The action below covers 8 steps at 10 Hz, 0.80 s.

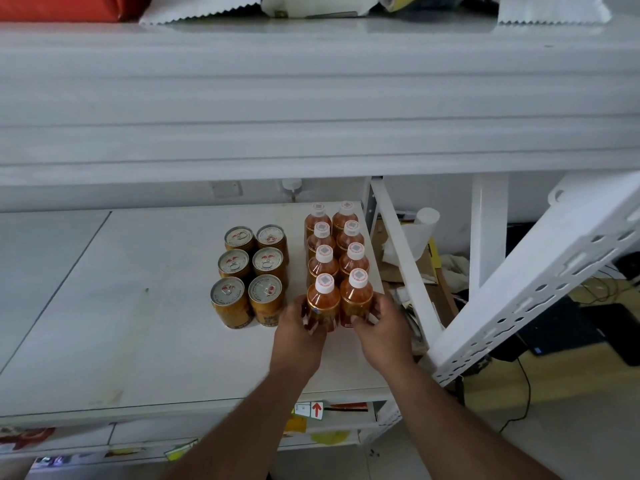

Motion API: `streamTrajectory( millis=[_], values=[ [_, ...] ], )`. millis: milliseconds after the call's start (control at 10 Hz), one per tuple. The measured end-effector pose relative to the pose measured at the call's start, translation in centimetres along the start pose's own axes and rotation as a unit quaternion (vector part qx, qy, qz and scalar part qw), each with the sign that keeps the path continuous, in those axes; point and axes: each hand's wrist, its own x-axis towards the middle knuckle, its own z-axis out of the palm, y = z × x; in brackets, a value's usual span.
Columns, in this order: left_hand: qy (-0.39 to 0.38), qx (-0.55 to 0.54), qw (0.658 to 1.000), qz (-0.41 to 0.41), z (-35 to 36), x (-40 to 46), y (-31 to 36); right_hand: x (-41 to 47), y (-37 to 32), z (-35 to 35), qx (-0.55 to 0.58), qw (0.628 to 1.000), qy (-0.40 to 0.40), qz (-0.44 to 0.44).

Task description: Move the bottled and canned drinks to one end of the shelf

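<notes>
Several amber bottles with white caps stand in two rows at the right end of the white shelf [138,306]. My left hand [299,336] wraps the front left bottle [323,303]. My right hand [382,329] wraps the front right bottle [356,296]. Both bottles stand upright, touching each other. Just left of them, several gold cans [249,271] stand in two rows; the nearest can [266,299] is close to my left hand.
An upper shelf [311,98] overhangs the drinks. White perforated uprights [536,289] and a brace [401,251] frame the shelf's right end. Clutter and cables lie on the floor beyond. A lower shelf holds packets.
</notes>
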Motion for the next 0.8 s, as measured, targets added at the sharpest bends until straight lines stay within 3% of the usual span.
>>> streamTrajectory(
  millis=[500,800],
  values=[
    [-0.004,0.000,1.000,-0.012,0.3,0.5,-0.1,0.6,0.2,0.0,-0.005,1.000,-0.012,0.012],
    [-0.020,0.084,0.996,-0.032,-2.0,-2.5,1.4,-1.6,-1.1,-0.8,-0.001,0.999,-0.039,-0.003]
  ],
)
